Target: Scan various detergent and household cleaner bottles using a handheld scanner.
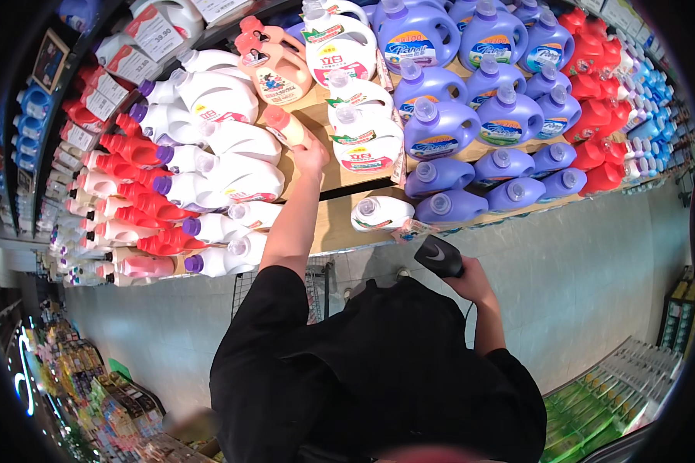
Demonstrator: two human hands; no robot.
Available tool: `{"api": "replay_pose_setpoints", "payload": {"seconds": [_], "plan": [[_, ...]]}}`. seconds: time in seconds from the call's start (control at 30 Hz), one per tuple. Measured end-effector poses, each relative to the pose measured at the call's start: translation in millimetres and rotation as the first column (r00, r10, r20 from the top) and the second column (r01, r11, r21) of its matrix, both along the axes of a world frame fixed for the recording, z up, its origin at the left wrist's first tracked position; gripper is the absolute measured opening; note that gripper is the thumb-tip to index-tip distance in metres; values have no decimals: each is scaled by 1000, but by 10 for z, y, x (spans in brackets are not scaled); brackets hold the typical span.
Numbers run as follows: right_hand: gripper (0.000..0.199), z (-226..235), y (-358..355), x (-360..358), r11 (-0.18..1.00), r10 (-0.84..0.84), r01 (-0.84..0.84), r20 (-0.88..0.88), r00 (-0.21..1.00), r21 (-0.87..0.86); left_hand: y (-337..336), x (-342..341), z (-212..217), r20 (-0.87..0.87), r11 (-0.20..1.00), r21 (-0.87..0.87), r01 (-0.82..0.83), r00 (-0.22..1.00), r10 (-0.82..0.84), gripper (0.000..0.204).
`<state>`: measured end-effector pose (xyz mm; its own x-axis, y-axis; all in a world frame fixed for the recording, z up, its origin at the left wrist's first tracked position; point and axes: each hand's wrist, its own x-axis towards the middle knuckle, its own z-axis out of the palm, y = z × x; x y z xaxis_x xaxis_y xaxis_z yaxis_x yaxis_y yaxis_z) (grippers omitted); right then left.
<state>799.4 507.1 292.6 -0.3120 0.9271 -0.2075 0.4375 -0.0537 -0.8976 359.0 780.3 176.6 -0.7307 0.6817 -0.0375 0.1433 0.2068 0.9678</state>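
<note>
My left hand [310, 154] reaches over the wooden display shelf, its fingers closed around a cream bottle with a pink cap [284, 123]. That bottle is tilted and lies just in front of a peach detergent jug [278, 77]. Large white detergent jugs [243, 174] lie to its left, and more white jugs [365, 144] stand to its right. Low on the right, my right hand [471, 282] grips a black handheld scanner [438, 256], held in front of the shelf's near edge. A thin dark cord hangs below that hand.
Purple detergent jugs [440, 127] fill the shelf's middle right, with red bottles [594, 116] beyond. Red jugs [158, 201] crowd the left. A wire basket [316, 289] stands below the near edge. Green goods in a rack [602, 401] are at lower right.
</note>
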Motion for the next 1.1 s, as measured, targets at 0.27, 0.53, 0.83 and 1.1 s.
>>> {"api": "replay_pose_setpoints", "payload": {"seconds": [0.27,0.53,0.83,1.1], "plan": [[35,22,201,-179,994,92,-90,-32,995,68,-737,-69,-50,-14,994,-107,4,1000,-6,37],[34,54,45,-186,991,114,-109,-54,992,81,-1426,88,37,249,995,66,79,964,-93,15],[36,-23,-68,-86,992,125,-125,-6,992,8,-2667,-13,941,596,923,349,160,722,-351,7],[42,304,399,-600,899,391,-344,-141,910,270,-3456,159,1592,638,859,496,128,618,-460,26]]}}
